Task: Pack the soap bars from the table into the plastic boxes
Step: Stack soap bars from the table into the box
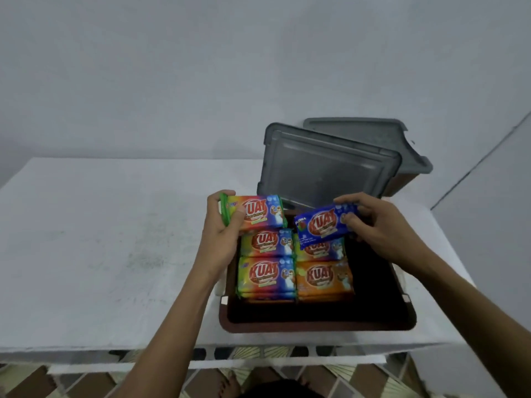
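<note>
Your left hand [222,225] grips a rainbow-wrapped soap bar [255,214] by its green end, thumb on the front, over the far left corner of the brown plastic box [316,326]. Your right hand [379,228] pinches a blue-wrapped soap bar [321,225] by its right end, tilted above the far end of the right column. Below them, wrapped bars [267,275] lie in two columns toward the box's left, apparently stacked, with an orange one at the near right. The likely trouble is the glossy wrappers: held by one end only, either bar could slip or swing, and setting both down at once may knock them together or push the stacks askew. The blue bar's tilt could also land it edge-first, riding up on its neighbour. The grey lid [327,168] leans just behind the box's far rim, near your knuckles, so a careless lift could topple it. Open room lies along the box's dark right side and near end. The white tabletop [100,239] spreads wide to your left, its front edge close to the box's near rim.
</note>
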